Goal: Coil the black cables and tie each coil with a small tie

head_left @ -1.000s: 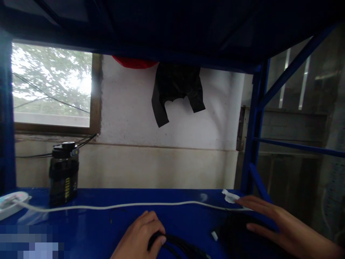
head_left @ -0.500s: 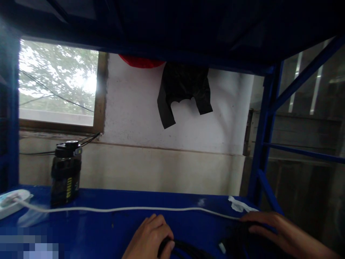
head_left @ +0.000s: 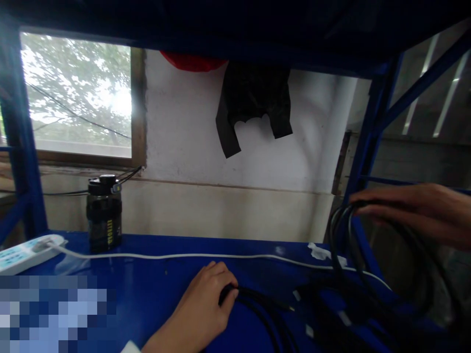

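Observation:
My left hand (head_left: 210, 300) rests low over the blue shelf, its fingers closed around a black cable (head_left: 265, 300) that trails off to the right and toward me. Raised at the right, my right hand (head_left: 415, 211) pinches the top of several loops of black cable (head_left: 334, 238), which hang down from its fingertips. Under those loops lies a dark heap of more black cables (head_left: 327, 314) with small white tags (head_left: 345, 317) among them. Whether the two hands hold parts of one cable, I cannot tell.
A white cord (head_left: 176, 255) crosses the blue shelf (head_left: 147, 289) from a white power strip (head_left: 27, 252). A dark water bottle (head_left: 104, 215) stands at the back left. Crumpled white paper (head_left: 320, 251) lies near the right blue post (head_left: 362, 142).
My right hand has risen from the cable heap, lifting black loops with it. My left hand keeps its hold on its cable. The view has shifted slightly.

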A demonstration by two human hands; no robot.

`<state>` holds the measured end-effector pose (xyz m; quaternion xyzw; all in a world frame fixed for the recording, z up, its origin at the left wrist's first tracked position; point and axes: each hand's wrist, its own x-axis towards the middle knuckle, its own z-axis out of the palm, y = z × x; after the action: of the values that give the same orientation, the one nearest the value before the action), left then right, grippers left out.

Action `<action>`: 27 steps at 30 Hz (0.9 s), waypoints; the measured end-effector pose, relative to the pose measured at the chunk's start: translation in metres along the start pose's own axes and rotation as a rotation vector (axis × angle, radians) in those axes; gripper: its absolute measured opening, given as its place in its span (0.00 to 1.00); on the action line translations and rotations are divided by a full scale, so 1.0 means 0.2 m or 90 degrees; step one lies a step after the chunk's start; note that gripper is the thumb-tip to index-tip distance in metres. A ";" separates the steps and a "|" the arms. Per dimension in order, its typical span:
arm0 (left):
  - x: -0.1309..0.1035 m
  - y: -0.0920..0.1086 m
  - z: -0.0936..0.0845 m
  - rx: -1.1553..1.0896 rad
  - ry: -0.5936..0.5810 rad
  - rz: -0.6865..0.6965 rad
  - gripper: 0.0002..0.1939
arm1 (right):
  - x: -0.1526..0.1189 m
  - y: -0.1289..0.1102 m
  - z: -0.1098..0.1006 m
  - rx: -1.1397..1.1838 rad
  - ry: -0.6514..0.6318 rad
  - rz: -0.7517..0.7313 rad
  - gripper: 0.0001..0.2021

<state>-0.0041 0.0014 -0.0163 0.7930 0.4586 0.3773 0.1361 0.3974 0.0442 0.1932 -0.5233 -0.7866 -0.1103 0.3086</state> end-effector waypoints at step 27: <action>0.08 -0.13 -0.11 -0.268 0.083 -0.170 0.25 | -0.14 -0.81 1.14 0.527 -0.302 -0.176 0.09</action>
<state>-0.0308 0.0266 -0.0081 0.6535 0.4784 0.4934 0.3172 0.1764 0.0674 0.0209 -0.2585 -0.8750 0.2935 0.2852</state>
